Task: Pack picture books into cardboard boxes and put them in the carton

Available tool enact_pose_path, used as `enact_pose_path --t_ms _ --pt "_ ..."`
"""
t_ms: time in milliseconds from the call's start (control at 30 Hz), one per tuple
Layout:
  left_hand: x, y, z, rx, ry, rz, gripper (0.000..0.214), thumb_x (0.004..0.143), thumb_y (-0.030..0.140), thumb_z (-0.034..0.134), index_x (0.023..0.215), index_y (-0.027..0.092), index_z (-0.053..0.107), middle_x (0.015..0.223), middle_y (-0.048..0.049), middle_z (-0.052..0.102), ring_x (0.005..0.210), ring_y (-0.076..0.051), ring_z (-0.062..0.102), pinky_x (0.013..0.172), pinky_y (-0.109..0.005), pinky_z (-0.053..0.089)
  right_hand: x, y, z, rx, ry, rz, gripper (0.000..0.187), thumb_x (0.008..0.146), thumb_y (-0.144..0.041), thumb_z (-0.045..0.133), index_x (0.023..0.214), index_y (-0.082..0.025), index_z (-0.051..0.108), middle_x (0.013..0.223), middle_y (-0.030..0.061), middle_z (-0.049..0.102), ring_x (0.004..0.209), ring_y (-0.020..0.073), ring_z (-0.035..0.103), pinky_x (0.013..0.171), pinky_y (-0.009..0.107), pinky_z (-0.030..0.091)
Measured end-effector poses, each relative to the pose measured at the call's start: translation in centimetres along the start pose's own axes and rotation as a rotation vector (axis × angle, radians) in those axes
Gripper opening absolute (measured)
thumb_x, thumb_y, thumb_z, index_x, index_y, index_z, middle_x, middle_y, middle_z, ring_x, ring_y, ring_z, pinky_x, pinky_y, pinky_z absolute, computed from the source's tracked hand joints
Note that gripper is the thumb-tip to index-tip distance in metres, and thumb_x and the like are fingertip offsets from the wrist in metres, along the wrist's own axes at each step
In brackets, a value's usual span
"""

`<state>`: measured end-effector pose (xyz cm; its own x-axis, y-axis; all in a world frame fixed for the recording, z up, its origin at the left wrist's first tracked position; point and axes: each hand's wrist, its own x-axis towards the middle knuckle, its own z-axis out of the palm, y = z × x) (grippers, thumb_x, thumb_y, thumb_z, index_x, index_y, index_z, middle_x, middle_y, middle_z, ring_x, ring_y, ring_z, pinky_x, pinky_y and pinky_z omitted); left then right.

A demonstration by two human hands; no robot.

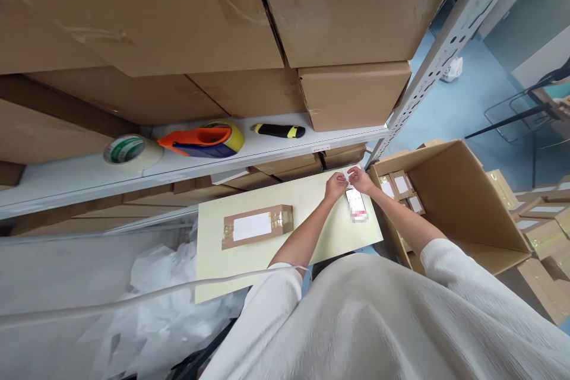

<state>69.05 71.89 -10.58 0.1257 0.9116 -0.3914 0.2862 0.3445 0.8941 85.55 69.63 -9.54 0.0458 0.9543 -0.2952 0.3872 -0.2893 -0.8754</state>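
My left hand and my right hand meet above the far right corner of a pale yellow board. Both pinch a small white label sheet that hangs down between them; its print is blurred. A taped cardboard parcel with a white label lies on the board to the left of my hands, apart from them.
An open carton with several small labelled boxes stands at the right. The white shelf behind holds a tape roll, an orange tape dispenser and a black-yellow knife. Large cartons fill the shelf above. Crumpled plastic lies left.
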Motion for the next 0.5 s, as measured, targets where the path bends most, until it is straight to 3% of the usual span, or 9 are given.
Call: enact_pose_path --t_ms 267,500 --pt "0.0 0.0 0.1 0.003 -0.035 0.004 0.038 0.072 0.002 0.082 0.103 0.021 0.072 0.093 -0.0018 0.075 0.078 -0.018 0.073 0.087 -0.037 0.059 0.5 0.7 0.2 0.037 0.008 0.029 0.031 0.080 -0.032 0.064 0.110 -0.027 0.058 0.084 -0.0027 0.064 0.070 0.0179 0.064 0.059 0.028 0.048" --pt "0.2 0.0 0.3 -0.003 -0.021 -0.011 0.037 0.073 0.002 0.083 0.102 0.021 0.073 0.091 -0.0016 0.074 0.078 -0.017 0.072 0.084 -0.035 0.057 0.7 1.2 0.4 0.082 0.004 0.019 0.030 0.080 -0.033 0.064 0.109 -0.028 0.057 0.082 -0.0038 0.062 0.070 0.0178 0.065 0.063 0.031 0.053"
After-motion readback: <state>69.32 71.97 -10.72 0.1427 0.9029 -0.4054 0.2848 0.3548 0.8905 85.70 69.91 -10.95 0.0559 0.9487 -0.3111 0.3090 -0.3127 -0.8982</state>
